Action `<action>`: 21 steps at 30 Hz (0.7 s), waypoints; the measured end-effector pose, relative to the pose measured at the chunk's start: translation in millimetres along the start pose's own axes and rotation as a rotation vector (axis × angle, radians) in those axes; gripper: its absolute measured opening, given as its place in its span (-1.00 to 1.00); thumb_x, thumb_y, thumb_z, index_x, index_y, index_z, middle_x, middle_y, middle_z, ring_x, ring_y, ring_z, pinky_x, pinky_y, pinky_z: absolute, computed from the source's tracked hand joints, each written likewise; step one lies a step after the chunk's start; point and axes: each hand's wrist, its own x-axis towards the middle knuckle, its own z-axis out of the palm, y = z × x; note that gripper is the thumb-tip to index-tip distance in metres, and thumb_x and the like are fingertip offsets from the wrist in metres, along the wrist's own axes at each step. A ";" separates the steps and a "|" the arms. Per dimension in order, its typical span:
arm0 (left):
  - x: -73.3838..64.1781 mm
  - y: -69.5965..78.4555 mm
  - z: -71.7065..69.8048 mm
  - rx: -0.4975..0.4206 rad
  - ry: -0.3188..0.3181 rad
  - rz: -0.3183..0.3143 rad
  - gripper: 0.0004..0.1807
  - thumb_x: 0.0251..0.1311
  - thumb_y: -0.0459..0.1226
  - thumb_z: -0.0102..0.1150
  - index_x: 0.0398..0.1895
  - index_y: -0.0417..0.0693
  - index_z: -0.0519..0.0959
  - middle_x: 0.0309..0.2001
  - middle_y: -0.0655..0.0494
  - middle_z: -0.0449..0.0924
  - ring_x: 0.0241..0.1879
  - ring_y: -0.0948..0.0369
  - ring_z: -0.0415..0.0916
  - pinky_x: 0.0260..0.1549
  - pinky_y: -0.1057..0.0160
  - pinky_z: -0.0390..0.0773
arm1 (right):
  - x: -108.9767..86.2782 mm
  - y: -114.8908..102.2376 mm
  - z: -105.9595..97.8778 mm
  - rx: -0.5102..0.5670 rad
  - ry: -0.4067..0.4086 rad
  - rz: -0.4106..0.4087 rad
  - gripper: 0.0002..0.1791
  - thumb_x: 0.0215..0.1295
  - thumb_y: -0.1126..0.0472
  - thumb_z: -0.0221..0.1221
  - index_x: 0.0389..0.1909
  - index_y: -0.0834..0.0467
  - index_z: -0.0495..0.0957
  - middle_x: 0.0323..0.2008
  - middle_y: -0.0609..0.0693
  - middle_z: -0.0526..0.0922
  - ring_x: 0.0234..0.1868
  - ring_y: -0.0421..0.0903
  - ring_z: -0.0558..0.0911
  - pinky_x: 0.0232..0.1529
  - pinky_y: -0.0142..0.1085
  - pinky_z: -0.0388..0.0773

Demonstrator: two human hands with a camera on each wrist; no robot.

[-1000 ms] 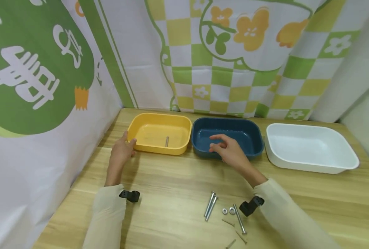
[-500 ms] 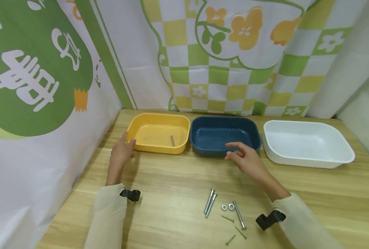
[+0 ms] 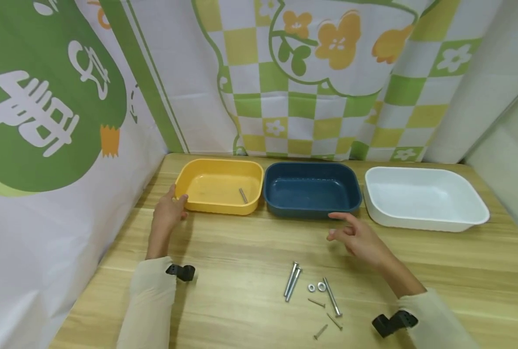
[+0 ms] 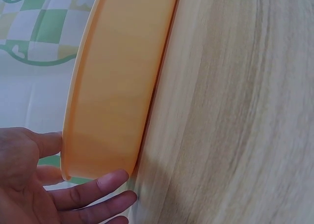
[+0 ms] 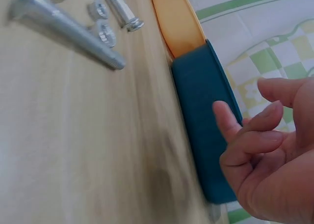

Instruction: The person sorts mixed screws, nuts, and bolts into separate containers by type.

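My left hand (image 3: 168,213) holds the front left corner of the yellow tray (image 3: 224,208), its thumb at the rim in the left wrist view and other fingers along the outer wall. A short metal rod (image 3: 243,196), like a bolt shank, lies inside that tray. My right hand (image 3: 364,242) hovers over the table just in front of the blue tray (image 3: 311,213), holding nothing, its fingers loosely bent. Nearer to me lie two long bolts (image 3: 293,282) side by side, another bolt (image 3: 332,297), two nuts (image 3: 316,287) and several small screws (image 3: 322,331).
To the right of the blue tray stands a white tray (image 3: 429,225) with a gap between them. The yellow and blue trays stand close side by side. A patterned curtain (image 3: 302,116) hangs right behind the row, and a printed cloth (image 3: 67,194) borders the table's left edge.
My right hand has drawn back from over the blue tray toward the right and toward me. In the yellow tray, the metal rod has rolled to the right. My left hand stays at its corner.
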 end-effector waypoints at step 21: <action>-3.7 -1.6 0.5 -0.014 0.019 0.048 -0.23 0.54 -0.01 -0.14 0.62 -0.06 -0.17 -0.44 -0.14 0.68 -0.46 0.06 0.66 -0.34 0.09 0.41 | -52.1 32.8 -6.5 -0.108 -0.118 0.012 -0.19 0.25 0.27 0.36 0.45 0.34 0.19 -0.33 0.07 0.65 -0.32 -0.05 0.56 -0.46 -0.31 0.47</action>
